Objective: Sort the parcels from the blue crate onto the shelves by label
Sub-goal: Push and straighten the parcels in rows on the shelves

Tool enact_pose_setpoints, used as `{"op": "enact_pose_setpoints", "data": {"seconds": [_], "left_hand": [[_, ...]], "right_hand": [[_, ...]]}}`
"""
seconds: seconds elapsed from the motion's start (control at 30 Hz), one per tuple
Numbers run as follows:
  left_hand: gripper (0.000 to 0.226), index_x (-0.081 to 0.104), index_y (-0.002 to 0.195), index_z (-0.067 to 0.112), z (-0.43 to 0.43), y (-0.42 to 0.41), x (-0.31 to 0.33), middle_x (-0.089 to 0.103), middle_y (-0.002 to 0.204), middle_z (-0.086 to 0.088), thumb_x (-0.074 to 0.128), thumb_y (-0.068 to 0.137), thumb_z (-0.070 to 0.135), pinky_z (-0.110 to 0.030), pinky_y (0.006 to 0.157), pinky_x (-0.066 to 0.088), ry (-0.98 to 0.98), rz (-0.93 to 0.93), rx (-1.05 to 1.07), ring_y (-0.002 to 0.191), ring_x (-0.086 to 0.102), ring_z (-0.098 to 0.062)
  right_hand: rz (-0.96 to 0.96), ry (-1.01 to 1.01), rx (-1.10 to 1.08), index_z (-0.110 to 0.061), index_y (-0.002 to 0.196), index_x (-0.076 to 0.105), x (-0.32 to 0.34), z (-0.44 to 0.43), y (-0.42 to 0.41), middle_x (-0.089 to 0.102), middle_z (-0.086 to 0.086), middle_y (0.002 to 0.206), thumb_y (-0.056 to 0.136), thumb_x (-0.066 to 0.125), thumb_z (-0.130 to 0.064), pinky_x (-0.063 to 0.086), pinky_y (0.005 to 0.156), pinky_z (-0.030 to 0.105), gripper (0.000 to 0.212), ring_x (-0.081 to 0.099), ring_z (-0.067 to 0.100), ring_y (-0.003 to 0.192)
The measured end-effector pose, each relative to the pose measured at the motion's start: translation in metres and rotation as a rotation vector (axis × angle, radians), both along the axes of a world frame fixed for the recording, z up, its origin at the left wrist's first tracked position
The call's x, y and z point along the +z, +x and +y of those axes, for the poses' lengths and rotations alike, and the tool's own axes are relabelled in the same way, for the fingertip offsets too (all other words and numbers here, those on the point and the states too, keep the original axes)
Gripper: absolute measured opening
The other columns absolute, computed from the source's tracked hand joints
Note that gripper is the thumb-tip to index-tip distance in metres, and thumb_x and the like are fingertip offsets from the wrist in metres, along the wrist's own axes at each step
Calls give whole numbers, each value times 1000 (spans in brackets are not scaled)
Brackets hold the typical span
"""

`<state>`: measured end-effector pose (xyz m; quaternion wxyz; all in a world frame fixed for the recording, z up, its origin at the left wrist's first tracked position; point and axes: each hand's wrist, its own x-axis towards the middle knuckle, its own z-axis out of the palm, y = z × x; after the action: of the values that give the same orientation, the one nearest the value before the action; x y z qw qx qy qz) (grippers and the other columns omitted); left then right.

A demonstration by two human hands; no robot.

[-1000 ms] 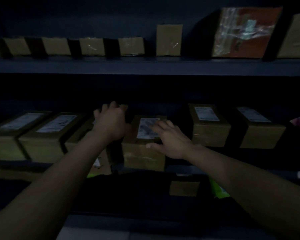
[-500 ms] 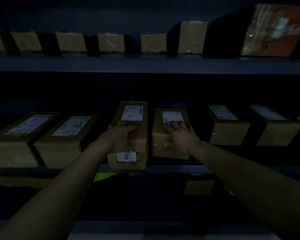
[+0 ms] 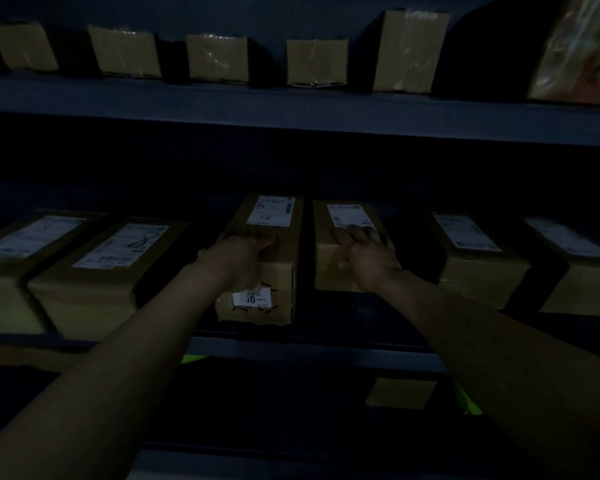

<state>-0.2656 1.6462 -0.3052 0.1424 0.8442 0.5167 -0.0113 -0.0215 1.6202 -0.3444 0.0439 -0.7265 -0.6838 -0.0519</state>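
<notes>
This is a dimly lit parcel storeroom or sorting depot, and dark metal racking fills the view. On the middle shelf (image 3: 309, 349), cardboard parcels (image 3: 94, 289) lie side by side in a row, each with a white printed shipping label (image 3: 123, 245) on top. Above the middle shelf, an upper shelf (image 3: 291, 112) carries a line of smaller taped boxes (image 3: 217, 58) and, towards the right, a larger reddish parcel in clear wrap (image 3: 582, 53). Below the middle shelf, a lower level holds another small box (image 3: 400, 393) beside something bright green (image 3: 468, 405).
</notes>
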Motion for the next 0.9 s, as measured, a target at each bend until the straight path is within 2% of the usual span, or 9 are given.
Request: {"op": "enact_pose_setpoints", "data": {"seconds": [0.2, 0.33, 0.43, 0.53, 0.67, 0.8, 0.9], "left_hand": [[90, 12, 150, 33, -11, 6, -1, 23, 156, -9, 69, 82, 18, -56, 109, 28, 38, 3, 88, 142, 15, -35], [85, 20, 149, 31, -19, 8, 6, 30, 152, -8, 70, 81, 22, -55, 107, 32, 28, 41, 166, 140, 22, -34], [81, 20, 150, 26, -19, 5, 10, 33, 151, -8, 67, 84, 31, -53, 109, 29, -2, 86, 209, 139, 25, -30], [84, 15, 150, 29, -20, 4, 13, 33, 150, -8, 67, 84, 32, -56, 109, 27, -3, 137, 191, 139, 24, -32], [84, 10, 151, 31, -20, 0, 15, 28, 153, -9, 64, 87, 35, -54, 108, 29, 31, 168, 97, 139, 22, -35], [90, 5, 151, 29, -20, -27, 27, 35, 149, -10, 65, 85, 41, -37, 103, 40, 44, 54, -25, 130, 40, -29], [80, 20, 146, 22, -20, -66, 44, 41, 140, -12, 67, 83, 37, -39, 96, 43, 206, -1, 26, 121, 46, -32]], "right_hand": [[-64, 67, 62, -23, 151, 16, -8, 6, -2, 24, 6, 154, 91, 53, -38, 11, 114, 49, 72, 21, 32, 138], [-45, 17, 211, -22, 152, 16, 6, 4, -9, 21, 5, 156, 86, 58, -46, 1, 116, 54, 82, 18, 31, 140], [-10, 31, 289, -19, 152, 21, 24, 8, -20, 24, 7, 155, 91, 52, -31, -4, 116, 52, 69, 16, 30, 141], [29, 104, 316, -17, 148, 31, 34, 14, -36, 33, 8, 151, 96, 44, -21, 0, 118, 48, 54, 25, 29, 137], [72, 206, 320, -17, 143, 41, 36, 14, -64, 43, 5, 145, 99, 40, -22, 12, 117, 43, 45, 35, 27, 130], [145, 276, 333, -17, 142, 44, 45, 8, -97, 45, 5, 145, 102, 38, -27, 19, 115, 40, 42, 36, 25, 130], [230, 282, 360, -15, 141, 45, 49, 0, -130, 43, 6, 146, 101, 41, -31, 24, 111, 37, 43, 32, 25, 132]]}}
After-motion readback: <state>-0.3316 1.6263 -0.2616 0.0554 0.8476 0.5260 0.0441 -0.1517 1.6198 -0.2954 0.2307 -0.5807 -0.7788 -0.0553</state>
